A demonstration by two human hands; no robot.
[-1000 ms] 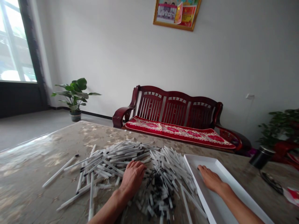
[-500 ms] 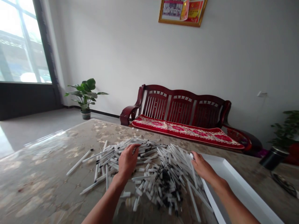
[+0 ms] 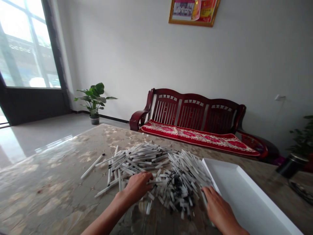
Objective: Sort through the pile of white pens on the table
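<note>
Many translucent white pen barrels (image 3: 144, 151) lie heaped on the table, with another bundle of barrels (image 3: 189, 164) to their right. Nearer to me is a mixed pile of short white pen caps (image 3: 162, 199) and small black parts (image 3: 179, 189). My left hand (image 3: 139, 185) is closed at the left side of this pile, and a slim pen barrel (image 3: 158, 182) sticks out rightward from its fingers. On the pile's right, my right hand (image 3: 218, 207) has its fingers closed at a pen barrel (image 3: 204, 198); its thumb side is partly hidden.
A shallow white tray (image 3: 254, 195) stands at the right, close beside my right hand. One barrel (image 3: 91, 167) lies apart on the left of the patterned table (image 3: 56, 189). Beyond the table are a dark red wooden bench (image 3: 190, 109) and a potted plant (image 3: 95, 98).
My left hand has moved from the far barrels toward me and right, to the pile of caps. My right hand has come nearer along the right-hand bundle. The view has turned slightly left.
</note>
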